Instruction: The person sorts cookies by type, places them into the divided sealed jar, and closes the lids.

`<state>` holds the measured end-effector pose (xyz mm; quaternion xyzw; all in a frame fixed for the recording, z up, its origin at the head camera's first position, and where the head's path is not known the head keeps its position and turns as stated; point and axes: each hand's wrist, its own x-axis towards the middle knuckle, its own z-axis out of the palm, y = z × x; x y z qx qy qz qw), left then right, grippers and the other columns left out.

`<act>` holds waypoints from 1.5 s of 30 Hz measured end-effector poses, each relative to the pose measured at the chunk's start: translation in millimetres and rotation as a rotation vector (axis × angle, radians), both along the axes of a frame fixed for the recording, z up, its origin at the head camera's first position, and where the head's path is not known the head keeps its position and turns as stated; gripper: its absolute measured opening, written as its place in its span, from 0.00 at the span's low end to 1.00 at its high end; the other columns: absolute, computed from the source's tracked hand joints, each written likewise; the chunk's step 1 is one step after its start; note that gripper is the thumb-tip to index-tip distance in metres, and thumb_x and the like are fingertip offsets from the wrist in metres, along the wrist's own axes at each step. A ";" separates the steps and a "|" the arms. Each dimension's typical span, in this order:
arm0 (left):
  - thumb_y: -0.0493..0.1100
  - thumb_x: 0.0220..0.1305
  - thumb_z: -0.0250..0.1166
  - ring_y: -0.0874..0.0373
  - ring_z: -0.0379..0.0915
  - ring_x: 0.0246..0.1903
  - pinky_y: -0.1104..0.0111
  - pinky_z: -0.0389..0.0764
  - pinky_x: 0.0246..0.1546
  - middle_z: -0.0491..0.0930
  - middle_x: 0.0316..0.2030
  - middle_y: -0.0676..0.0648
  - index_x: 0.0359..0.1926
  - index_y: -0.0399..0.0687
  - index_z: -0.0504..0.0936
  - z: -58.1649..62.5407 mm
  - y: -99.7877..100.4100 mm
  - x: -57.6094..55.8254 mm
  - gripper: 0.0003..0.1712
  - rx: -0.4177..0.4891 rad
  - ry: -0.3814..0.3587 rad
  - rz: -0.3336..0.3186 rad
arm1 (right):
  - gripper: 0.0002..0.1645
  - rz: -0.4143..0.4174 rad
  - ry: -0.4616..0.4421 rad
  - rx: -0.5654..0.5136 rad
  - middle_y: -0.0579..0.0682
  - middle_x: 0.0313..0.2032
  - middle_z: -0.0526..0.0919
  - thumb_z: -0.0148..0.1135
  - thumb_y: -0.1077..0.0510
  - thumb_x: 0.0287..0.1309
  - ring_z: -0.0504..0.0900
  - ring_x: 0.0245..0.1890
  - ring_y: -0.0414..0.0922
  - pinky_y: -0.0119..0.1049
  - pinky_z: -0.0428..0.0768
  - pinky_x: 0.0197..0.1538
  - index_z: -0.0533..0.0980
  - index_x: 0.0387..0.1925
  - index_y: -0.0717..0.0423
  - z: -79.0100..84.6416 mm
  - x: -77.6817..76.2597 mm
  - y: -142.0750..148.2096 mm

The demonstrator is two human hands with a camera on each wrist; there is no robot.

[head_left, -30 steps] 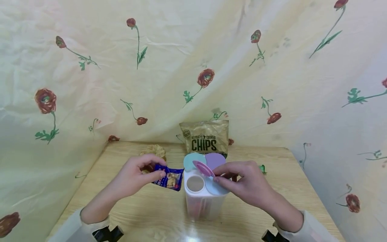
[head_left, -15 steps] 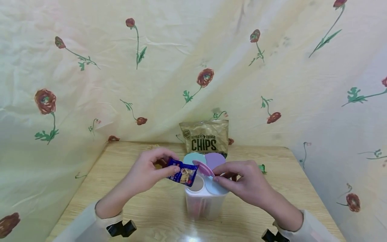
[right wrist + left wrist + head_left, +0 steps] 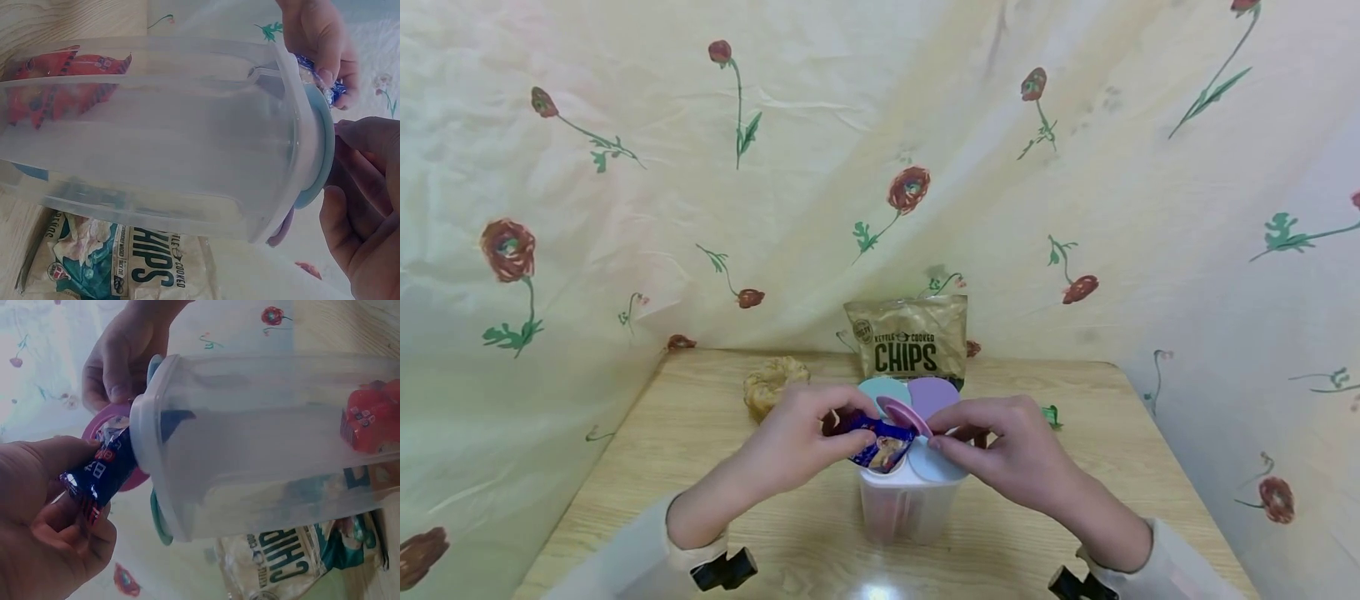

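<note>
My left hand (image 3: pixel 797 437) pinches a small dark-blue snack packet (image 3: pixel 883 446) between thumb and fingers. In the left wrist view, the lower end of the packet (image 3: pixel 103 469) dips into the mouth of a clear plastic container (image 3: pixel 250 450), and a blue corner shows inside the wall. My right hand (image 3: pixel 1011 450) holds up the round pink lid (image 3: pixel 904 415) by its edge, tilted beside that opening. Teal (image 3: pixel 876 389), purple (image 3: pixel 934 398) and pale-blue lids (image 3: pixel 936 463) cover the other openings. Red packets (image 3: pixel 69 84) lie at the container's bottom.
Behind the container a gold chips bag (image 3: pixel 906 342) stands upright. A tan, crinkled, rounded thing (image 3: pixel 771 385) sits at the back left of the wooden table (image 3: pixel 700 492). A small green wrapper (image 3: pixel 1052 417) lies beyond my right hand. Flowered cloth (image 3: pixel 812 208) hangs around the table.
My left hand has moved right with the blue packet, from beside the container to over its opening, and the packet's end has gone in. My right hand and the pink lid have stayed put.
</note>
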<state>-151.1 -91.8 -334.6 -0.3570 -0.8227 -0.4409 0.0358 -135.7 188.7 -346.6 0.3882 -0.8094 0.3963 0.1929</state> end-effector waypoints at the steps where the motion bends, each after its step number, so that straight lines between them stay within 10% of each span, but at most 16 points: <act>1: 0.38 0.63 0.73 0.64 0.79 0.36 0.70 0.82 0.36 0.87 0.39 0.56 0.44 0.53 0.87 0.1 2.0 0.8 0.10 -0.012 0.026 -0.002 | 0.15 -0.002 -0.003 0.000 0.42 0.33 0.90 0.76 0.68 0.53 0.86 0.28 0.30 0.23 0.79 0.27 0.88 0.39 0.46 0.1 0.0 0.1; 10: 0.40 0.67 0.70 0.66 0.81 0.43 0.71 0.82 0.44 0.86 0.43 0.56 0.46 0.52 0.88 0.6 10.4 -1.4 0.08 -0.156 0.191 -0.034 | 0.16 0.004 0.010 -0.016 0.43 0.32 0.90 0.76 0.69 0.52 0.87 0.28 0.31 0.23 0.80 0.27 0.88 0.39 0.47 -0.4 -0.7 0.8; 18: 0.45 0.66 0.72 0.69 0.72 0.37 0.77 0.75 0.34 0.79 0.39 0.61 0.47 0.54 0.90 1.3 14.6 -3.6 0.10 -0.253 0.194 -0.115 | 0.15 0.014 -0.017 -0.025 0.43 0.33 0.90 0.75 0.69 0.53 0.87 0.28 0.32 0.24 0.80 0.27 0.88 0.39 0.47 -0.1 -0.4 0.8; 32: 0.48 0.68 0.68 0.66 0.68 0.34 0.74 0.72 0.37 0.74 0.35 0.60 0.39 0.59 0.89 -1.4 23.7 -0.3 0.04 -0.452 0.387 -0.073 | 0.14 0.016 -0.024 -0.030 0.42 0.33 0.90 0.75 0.68 0.55 0.87 0.27 0.32 0.24 0.79 0.26 0.88 0.39 0.47 -2.2 -0.4 0.3; 41: 0.54 0.62 0.74 0.66 0.78 0.48 0.65 0.81 0.51 0.83 0.46 0.62 0.50 0.62 0.83 -6.0 20.2 3.5 0.17 -0.296 0.063 0.065 | 0.14 0.007 -0.021 -0.032 0.41 0.32 0.90 0.74 0.69 0.55 0.86 0.27 0.31 0.23 0.78 0.26 0.88 0.39 0.47 -4.3 -0.8 0.9; 45: 0.53 0.58 0.78 0.66 0.77 0.46 0.65 0.81 0.46 0.81 0.42 0.63 0.44 0.61 0.82 -5.6 10.7 6.0 0.16 -0.178 0.158 0.115 | 0.14 0.003 -0.024 -0.028 0.40 0.32 0.90 0.74 0.68 0.56 0.85 0.27 0.30 0.24 0.78 0.26 0.88 0.39 0.46 -3.1 -1.5 1.4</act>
